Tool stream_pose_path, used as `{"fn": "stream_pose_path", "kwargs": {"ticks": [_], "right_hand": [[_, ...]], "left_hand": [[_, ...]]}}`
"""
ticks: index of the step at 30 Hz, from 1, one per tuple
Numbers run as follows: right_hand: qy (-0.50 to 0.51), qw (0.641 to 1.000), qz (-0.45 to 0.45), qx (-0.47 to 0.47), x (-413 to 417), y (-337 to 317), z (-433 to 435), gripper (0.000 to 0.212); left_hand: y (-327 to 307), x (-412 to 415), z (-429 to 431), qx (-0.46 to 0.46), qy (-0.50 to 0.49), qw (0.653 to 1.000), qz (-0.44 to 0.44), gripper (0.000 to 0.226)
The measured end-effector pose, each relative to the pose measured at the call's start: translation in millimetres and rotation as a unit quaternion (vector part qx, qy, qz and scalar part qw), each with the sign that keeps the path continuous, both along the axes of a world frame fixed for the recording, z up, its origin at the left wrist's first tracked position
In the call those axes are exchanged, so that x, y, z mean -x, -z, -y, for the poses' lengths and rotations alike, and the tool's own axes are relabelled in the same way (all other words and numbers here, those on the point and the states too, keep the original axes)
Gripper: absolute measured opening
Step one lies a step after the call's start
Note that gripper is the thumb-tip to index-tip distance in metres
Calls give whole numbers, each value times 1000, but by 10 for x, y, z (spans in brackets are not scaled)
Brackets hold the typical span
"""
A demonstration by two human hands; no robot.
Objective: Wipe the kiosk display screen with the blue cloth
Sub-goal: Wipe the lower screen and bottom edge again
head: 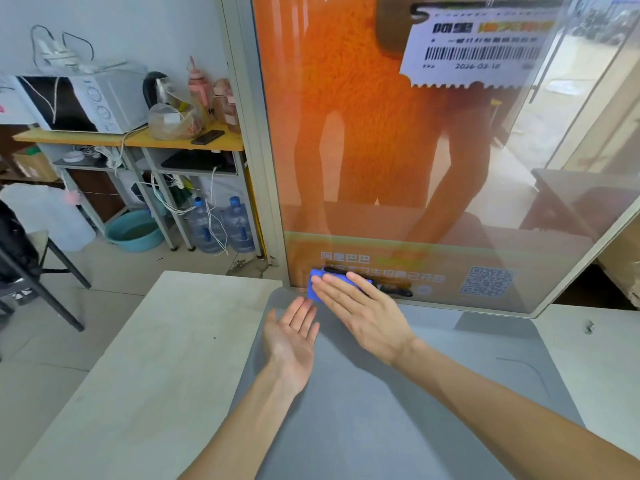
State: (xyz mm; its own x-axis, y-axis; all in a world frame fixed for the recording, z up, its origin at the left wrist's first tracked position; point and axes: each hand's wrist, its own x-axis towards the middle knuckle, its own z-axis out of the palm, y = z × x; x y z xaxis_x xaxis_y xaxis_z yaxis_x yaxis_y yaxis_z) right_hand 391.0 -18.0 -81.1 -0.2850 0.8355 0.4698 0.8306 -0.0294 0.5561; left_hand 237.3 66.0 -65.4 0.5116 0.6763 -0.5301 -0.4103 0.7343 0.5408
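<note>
We pressed our right hand [363, 311] flat, fingers straight and together, on the blue cloth [314, 293], holding the cloth against the lower left corner of the kiosk screen [381, 150]. The cloth sat just above the bottom edge of the screen, over a line of white text and left of the QR code [486, 280]. Only the left end and a strip of the upper edge of the cloth showed past our fingers. We held our left hand [292, 336] palm up with relaxed, spread fingers, gripping nothing, just below the cloth and above the grey base [381, 410] of the kiosk. The base rested on the pale counter [156, 341]. To the left, a shelf [138, 138] carried a microwave [86, 102] and a kettle [156, 86], with two water bottles [221, 226] and a basin [135, 230] on the floor below.
</note>
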Motion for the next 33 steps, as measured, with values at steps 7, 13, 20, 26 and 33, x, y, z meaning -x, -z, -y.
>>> {"fn": "stream_pose_path", "kwargs": {"ticks": [7,13,20,26,33], "right_hand": [[25,973,-129,-191,267,-525,-454,60],[8,988,-73,-133,475,-376,-685,55],[10,995,78,58,283,-43,-452,62],[34,971,150,185,-112,39,24,62],[47,973,155,165,-645,-63,776,58]], "left_hand": [[-50,39,-36,5,-6,1000,20,65],[-9,88,-13,8,-13,1000,22,63],[29,197,-28,29,-50,998,-9,62],[-31,167,45,29,-56,998,-31,60],[-79,-116,446,14,-10,999,-48,55]]}}
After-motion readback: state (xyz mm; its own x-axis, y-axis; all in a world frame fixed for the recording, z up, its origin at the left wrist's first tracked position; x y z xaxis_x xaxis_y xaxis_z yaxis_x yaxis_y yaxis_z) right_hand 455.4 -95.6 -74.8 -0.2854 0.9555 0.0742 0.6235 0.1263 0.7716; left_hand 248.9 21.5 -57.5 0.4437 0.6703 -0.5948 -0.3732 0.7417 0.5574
